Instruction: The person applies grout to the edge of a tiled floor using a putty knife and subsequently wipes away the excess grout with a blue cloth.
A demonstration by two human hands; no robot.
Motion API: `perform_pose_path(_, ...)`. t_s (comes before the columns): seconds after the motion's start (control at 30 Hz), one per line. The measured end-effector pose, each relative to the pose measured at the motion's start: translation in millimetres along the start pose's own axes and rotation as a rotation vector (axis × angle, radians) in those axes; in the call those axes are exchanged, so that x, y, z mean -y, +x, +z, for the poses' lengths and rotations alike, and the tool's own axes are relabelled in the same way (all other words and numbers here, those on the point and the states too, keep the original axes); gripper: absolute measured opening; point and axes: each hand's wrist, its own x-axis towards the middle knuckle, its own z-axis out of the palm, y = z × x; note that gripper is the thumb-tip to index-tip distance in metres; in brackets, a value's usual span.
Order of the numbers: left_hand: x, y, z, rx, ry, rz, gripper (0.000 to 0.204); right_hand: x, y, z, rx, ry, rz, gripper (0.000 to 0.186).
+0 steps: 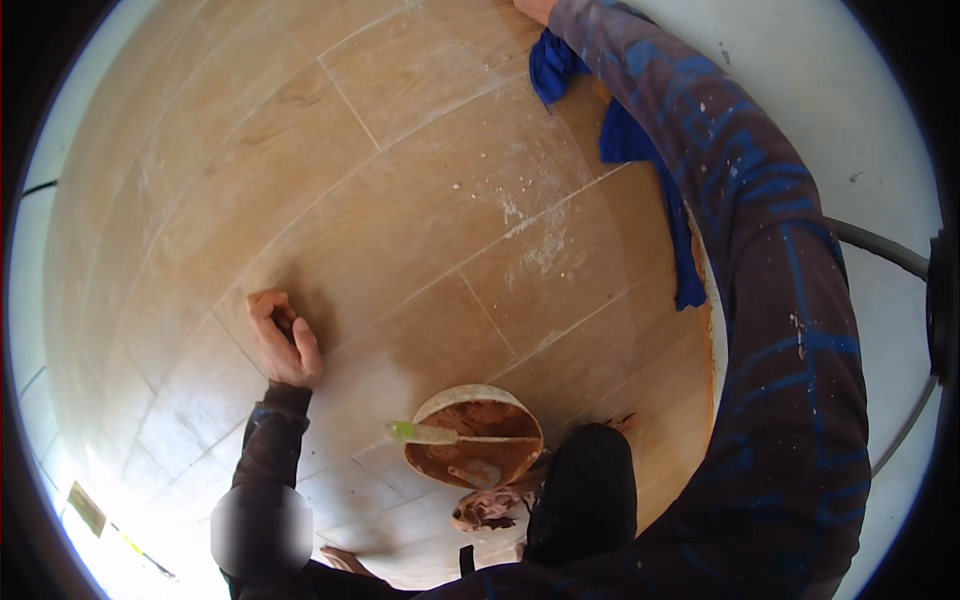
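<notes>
My left hand (285,340) is held above the wood-look floor tiles (400,240), its fingers curled in and the thumb close to them, with nothing visible in it. Far off at the top edge, only a bit of my right hand (537,8) shows; its fingers are out of the picture. Under that outstretched right arm lie pieces of blue cloth (625,135) along the wall. A round bowl (470,396) of reddish-brown paste stands between my left hand and my dark knee or shoe. Across it rests a flat tool with a pale green handle (425,433).
Beside the bowl is a crumpled, paste-stained rag or bag (488,510). White crumbs and dust (540,240) are scattered over the tiles. The white wall (800,60) runs along the right, with a reddish strip at its foot. A grey hose (880,245) shows at the far right.
</notes>
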Motion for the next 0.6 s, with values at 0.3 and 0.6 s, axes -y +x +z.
perform_pose_path(0.3,0,3,-2,0.031,0.036,0.051,0.028,-35,-108,-5,0.172,0.061,0.029,0.052)
perform_pose_path(0.6,-14,13,10,-0.004,0.067,-0.007,0.031,-38,-294,-58,0.407,0.126,0.111,0.056)
